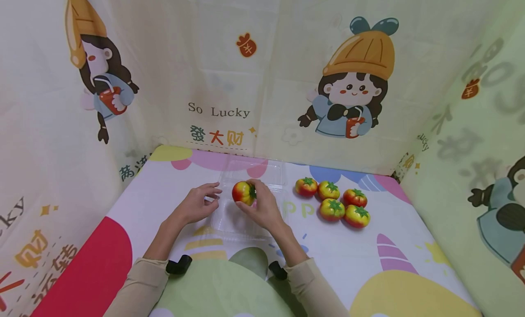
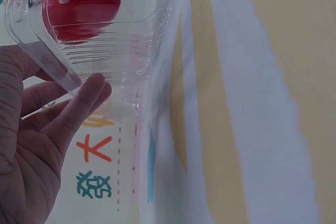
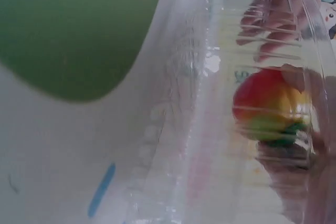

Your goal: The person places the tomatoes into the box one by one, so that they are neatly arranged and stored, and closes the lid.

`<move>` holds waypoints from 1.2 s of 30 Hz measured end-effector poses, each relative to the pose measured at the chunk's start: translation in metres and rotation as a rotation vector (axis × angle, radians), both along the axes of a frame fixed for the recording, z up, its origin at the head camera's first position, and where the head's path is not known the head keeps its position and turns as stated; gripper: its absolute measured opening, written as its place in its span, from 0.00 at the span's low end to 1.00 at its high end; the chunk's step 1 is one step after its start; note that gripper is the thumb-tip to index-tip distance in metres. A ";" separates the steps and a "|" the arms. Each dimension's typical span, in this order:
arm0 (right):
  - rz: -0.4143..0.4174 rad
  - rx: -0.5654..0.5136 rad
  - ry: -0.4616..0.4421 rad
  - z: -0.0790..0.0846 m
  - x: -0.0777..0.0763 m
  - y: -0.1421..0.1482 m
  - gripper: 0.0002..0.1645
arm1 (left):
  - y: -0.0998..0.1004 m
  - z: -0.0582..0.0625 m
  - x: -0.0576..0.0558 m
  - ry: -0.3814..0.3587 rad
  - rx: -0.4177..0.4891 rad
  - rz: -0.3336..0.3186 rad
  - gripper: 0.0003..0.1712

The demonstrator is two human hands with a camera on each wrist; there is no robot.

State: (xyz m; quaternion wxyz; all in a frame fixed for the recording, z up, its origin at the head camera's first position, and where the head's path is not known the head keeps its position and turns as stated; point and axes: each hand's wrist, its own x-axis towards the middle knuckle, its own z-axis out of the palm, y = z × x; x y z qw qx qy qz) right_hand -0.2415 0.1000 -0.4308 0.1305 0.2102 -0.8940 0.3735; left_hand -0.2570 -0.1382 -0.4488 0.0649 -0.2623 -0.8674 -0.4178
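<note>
One tomato (image 1: 242,193) sits in my right hand's (image 1: 262,207) grip over the box (image 1: 226,220); my left hand (image 1: 200,204) waits loose-fingered at the box's left. Too slack a grip could drop it askew.

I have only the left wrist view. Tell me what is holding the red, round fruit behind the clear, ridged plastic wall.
Observer: The right hand grips that round, red-and-yellow fruit between thumb and fingers; the head view shows it.
Operator: Report any others like it.
Observer: Five more round, red-and-yellow fruits with green, leafy tops sit grouped to the right of the clear plastic container.
</note>
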 end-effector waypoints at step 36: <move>0.002 0.065 -0.105 -0.016 -0.009 -0.025 0.35 | -0.001 0.004 0.003 -0.039 -0.002 -0.008 0.20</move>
